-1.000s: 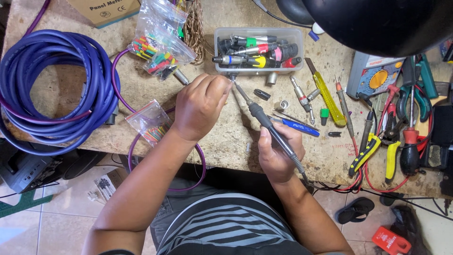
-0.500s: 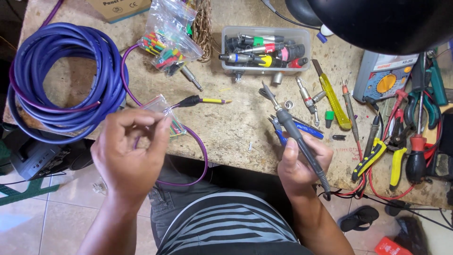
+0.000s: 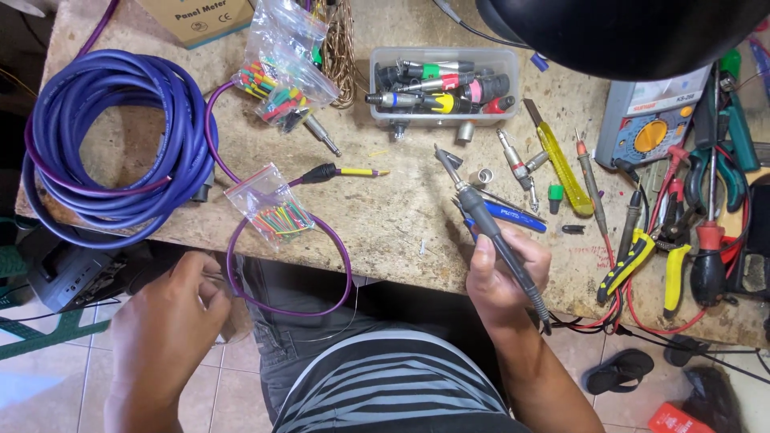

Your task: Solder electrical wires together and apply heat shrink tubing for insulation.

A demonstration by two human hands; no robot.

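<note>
My right hand (image 3: 501,277) is closed around a black soldering iron (image 3: 480,210), whose tip points up and left over the worn bench top (image 3: 401,228). My left hand (image 3: 168,329) hangs below the bench's front edge, back to the camera and fingers curled; anything inside it is hidden. It is beside the loop of thin purple cable (image 3: 289,306) that droops off the edge. That cable's black plug end with a yellow tip (image 3: 341,171) lies on the bench, left of the iron's tip. A small clear bag of coloured tube pieces (image 3: 273,210) lies between them.
A coil of thick blue-purple cable (image 3: 112,152) fills the left. At the back stand a bigger bag of coloured pieces (image 3: 285,72) and a clear box of connectors (image 3: 441,84). On the right lie a yellow knife (image 3: 561,164), a meter (image 3: 650,124), and pliers and screwdrivers (image 3: 698,232).
My left hand left the connector box, crossed the bench and dropped below its front-left edge. The plug end with the yellow tip now lies bare. My right hand kept the iron.
</note>
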